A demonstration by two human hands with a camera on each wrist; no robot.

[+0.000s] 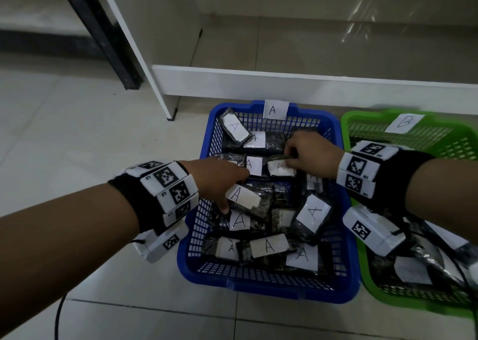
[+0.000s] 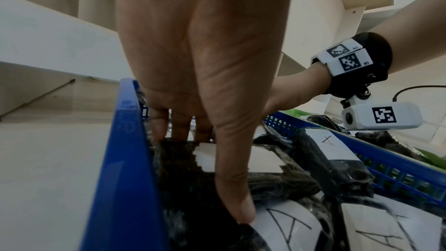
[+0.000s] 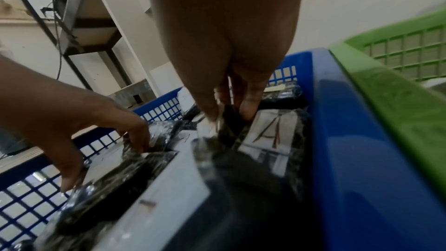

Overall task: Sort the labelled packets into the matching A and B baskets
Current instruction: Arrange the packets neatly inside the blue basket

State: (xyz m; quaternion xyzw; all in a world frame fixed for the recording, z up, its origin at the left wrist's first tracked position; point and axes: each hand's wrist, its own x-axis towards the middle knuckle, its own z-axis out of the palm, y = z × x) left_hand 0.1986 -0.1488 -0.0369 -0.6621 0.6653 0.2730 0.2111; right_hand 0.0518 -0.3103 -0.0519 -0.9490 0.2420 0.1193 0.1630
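Observation:
The blue basket, tagged A, holds several dark packets with white A labels. My left hand reaches in from the left and grips one A packet end to end. Its thumb is at the near end and its fingers at the far end; the left wrist view shows this hand the same way. My right hand pinches the top edge of another A packet further back, and the right wrist view shows that hand on the dark wrapper. The green basket tagged B stands to the right.
Dark packets lie in the green basket under my right forearm; their letters are hidden. A white shelf base and a black metal leg stand behind the baskets. Tiled floor lies to the left and front, with a black cable.

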